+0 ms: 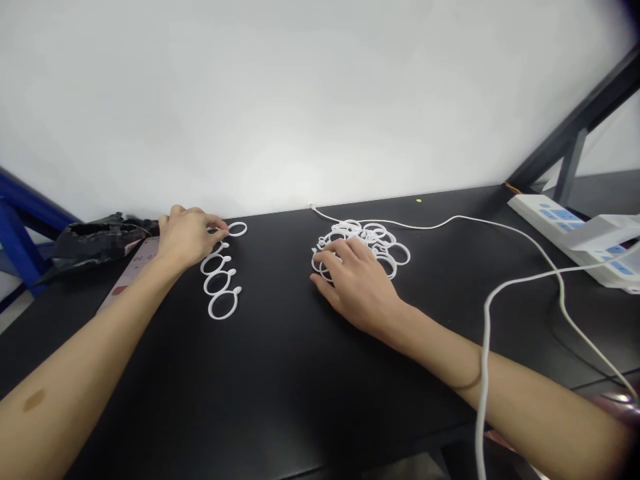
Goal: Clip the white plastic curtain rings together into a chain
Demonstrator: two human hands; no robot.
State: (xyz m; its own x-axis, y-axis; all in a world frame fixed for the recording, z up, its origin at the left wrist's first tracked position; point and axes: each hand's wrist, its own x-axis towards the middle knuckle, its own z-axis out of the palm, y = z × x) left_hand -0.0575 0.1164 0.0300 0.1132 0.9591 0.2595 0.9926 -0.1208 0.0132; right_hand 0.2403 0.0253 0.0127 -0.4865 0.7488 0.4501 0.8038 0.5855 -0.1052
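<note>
At the back end of a column of white plastic rings [223, 318], my left hand [186, 233] pinches the tab of another white ring [246, 230] between thumb and fingertips. The column's rings each have a small tab, and several lie one before the other on the black table; my fingers partly cover the farthest. To the right, a loose heap of similar white rings [380, 231] lies in a tangle. My right hand [355, 283] rests on the heap's front edge, thumb apart from the bent fingers, and hides part of the rings.
A phone [143, 260] and a crumpled black bag [103, 239] lie at the left. White cables [485, 353] run across the right side, one over my right forearm. A white power strip [555, 217] sits at the far right. Behind the black table [280, 373] stands a white wall.
</note>
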